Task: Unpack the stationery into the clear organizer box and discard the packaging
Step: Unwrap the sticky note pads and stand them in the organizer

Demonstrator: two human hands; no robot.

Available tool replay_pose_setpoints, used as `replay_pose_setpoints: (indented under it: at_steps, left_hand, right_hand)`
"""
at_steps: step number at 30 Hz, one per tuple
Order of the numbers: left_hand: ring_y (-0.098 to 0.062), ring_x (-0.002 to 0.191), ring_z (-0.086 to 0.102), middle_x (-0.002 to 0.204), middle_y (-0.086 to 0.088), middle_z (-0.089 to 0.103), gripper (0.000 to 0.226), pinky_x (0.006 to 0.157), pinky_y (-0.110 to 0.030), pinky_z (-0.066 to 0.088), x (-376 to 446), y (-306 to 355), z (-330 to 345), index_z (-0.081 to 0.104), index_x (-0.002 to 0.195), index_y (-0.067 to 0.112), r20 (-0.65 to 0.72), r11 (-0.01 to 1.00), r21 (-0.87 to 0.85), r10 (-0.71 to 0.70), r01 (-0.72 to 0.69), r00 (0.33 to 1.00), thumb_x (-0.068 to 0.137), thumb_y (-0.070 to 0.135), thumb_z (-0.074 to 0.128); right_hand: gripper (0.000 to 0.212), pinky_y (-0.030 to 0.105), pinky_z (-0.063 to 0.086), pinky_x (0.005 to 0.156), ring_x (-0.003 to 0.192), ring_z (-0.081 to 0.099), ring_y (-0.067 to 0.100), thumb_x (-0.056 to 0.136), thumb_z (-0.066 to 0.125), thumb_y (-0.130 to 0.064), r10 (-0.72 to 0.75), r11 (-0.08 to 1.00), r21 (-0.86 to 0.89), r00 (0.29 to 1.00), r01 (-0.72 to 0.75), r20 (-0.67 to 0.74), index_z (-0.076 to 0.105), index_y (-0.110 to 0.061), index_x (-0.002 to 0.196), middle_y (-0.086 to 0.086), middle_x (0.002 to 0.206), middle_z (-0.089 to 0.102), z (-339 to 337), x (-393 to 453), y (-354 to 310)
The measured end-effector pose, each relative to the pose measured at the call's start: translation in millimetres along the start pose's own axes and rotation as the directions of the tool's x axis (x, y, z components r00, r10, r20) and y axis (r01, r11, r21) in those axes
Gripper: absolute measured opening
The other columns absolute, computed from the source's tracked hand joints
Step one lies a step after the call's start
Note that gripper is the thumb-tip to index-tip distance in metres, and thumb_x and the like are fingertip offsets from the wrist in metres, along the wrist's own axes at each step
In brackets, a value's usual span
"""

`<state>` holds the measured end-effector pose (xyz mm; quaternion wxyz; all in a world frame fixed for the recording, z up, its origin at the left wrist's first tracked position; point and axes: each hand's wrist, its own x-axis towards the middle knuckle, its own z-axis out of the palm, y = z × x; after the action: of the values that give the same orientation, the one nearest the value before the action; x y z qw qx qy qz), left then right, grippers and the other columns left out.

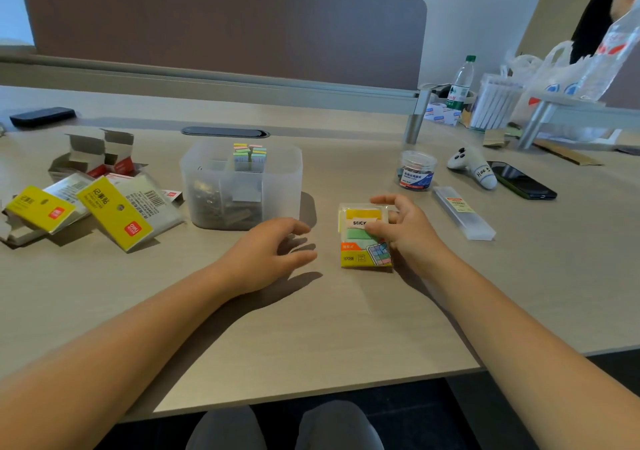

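A pack of sticky notes [365, 238], yellow-headed with pastel sheets showing through its clear wrap, lies flat on the desk [311, 328] in front of the person, right of the clear organizer box [241, 183]. The right hand [403, 230] comes in from the right with the forearm angled across the desk; its thumb lies on the pack's face and the fingers curl over the top and right edge, gripping it. The left hand [273, 250] hovers or rests just left of the pack, apart from it, palm down, fingers loosely curled and holding nothing; its forearm stretches in from the lower left.

The organizer box holds pastel index tabs [250, 153] upright in a rear compartment and dark metal pieces lower down, too blurred to name. Left of it lie yellow-labelled empty packets [119, 212] and opened cardboard boxes [93, 155]. Right of the pack stand a jar of binder clips [416, 170] and a long clear case [464, 212].
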<state>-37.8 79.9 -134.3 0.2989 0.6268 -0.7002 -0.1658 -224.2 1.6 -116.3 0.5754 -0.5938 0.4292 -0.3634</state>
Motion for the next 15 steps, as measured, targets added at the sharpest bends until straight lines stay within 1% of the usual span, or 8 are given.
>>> replay_pose_setpoints:
  at_steps: [1,3,5,6,8,10,13,15]
  left_hand:
    - [-0.007,0.105,0.048,0.115,0.007,0.051,0.041,0.087,-0.017,0.037,0,1,-2,0.048,0.124,0.016,-0.032,0.995,-0.089,-0.039,0.036,0.999,0.085,0.028,0.055]
    - [-0.008,0.098,0.051,0.108,0.007,0.051,0.039,0.079,-0.017,0.042,1,3,-6,0.047,0.122,0.015,-0.057,0.966,-0.241,-0.113,0.096,0.992,0.086,0.026,0.053]
    - [-0.011,0.085,0.057,0.098,0.003,0.058,0.031,0.069,-0.016,0.049,2,4,-10,0.049,0.117,0.014,-0.035,0.918,-0.371,-0.163,0.139,0.986,0.087,0.023,0.051]
    - [-0.011,0.077,0.059,0.09,0.002,0.061,0.023,0.065,-0.018,0.05,1,5,-12,0.053,0.109,0.014,-0.015,0.894,-0.423,-0.17,0.148,0.985,0.087,0.022,0.051]
    - [-0.007,0.06,0.059,0.076,0.0,0.063,0.006,0.056,-0.016,0.05,0,5,-16,0.059,0.086,0.015,0.009,0.87,-0.466,-0.174,0.158,0.985,0.087,0.017,0.053]
    - [-0.003,0.046,0.057,0.068,-0.003,0.062,0.014,0.048,-0.014,0.046,-2,4,-19,0.059,0.072,0.013,-0.011,0.845,-0.507,-0.204,0.171,0.979,0.086,0.013,0.055]
    - [-0.002,0.039,0.056,0.067,-0.005,0.061,0.018,0.043,-0.012,0.046,-6,0,-28,0.056,0.068,0.009,-0.08,0.743,-0.645,-0.301,0.182,0.95,0.086,0.008,0.054]
    - [-0.003,0.042,0.059,0.07,-0.006,0.062,0.017,0.045,-0.013,0.049,-9,-2,-35,0.054,0.07,0.008,-0.077,0.665,-0.724,-0.34,0.182,0.937,0.087,0.007,0.052]
  right_hand:
    - [0.036,0.045,0.056,0.077,0.088,0.067,0.029,0.082,0.056,0.001,-0.004,1.0,-0.015,0.999,0.005,0.054,0.045,-0.024,0.107,0.015,0.105,0.065,3,0,-1]
    - [0.042,0.034,0.059,0.069,0.077,0.069,0.021,0.081,0.058,0.0,-0.013,0.997,-0.068,0.984,0.025,0.178,0.041,-0.023,0.112,0.011,0.093,0.067,10,-3,-4]
    - [0.027,0.023,0.057,0.059,0.064,0.068,0.01,0.079,0.059,0.0,-0.025,0.989,-0.136,0.963,0.063,0.267,0.05,-0.015,0.1,0.005,0.084,0.067,20,-5,-9]
    - [0.02,0.019,0.056,0.056,0.061,0.068,0.007,0.078,0.06,0.0,-0.034,0.983,-0.165,0.955,0.086,0.296,0.054,-0.013,0.093,0.003,0.081,0.067,25,-5,-10]
    - [0.014,0.016,0.054,0.054,0.059,0.067,0.005,0.078,0.061,-0.001,-0.061,0.978,-0.172,0.948,0.12,0.312,0.058,-0.011,0.087,0.002,0.078,0.066,34,-3,-12]
    - [0.011,0.016,0.054,0.056,0.06,0.066,0.005,0.078,0.062,-0.004,-0.085,0.977,-0.161,0.953,0.137,0.29,0.06,-0.012,0.085,0.002,0.078,0.066,40,1,-11]
    - [0.012,0.018,0.053,0.058,0.06,0.063,0.005,0.079,0.061,-0.004,-0.099,0.98,-0.138,0.958,0.14,0.271,0.06,-0.016,0.078,0.002,0.076,0.064,45,6,-8]
    - [0.014,0.017,0.051,0.052,0.052,0.061,0.004,0.079,0.06,-0.001,-0.112,0.982,-0.12,0.957,0.149,0.268,0.059,-0.015,0.076,0.001,0.069,0.064,48,6,-8]
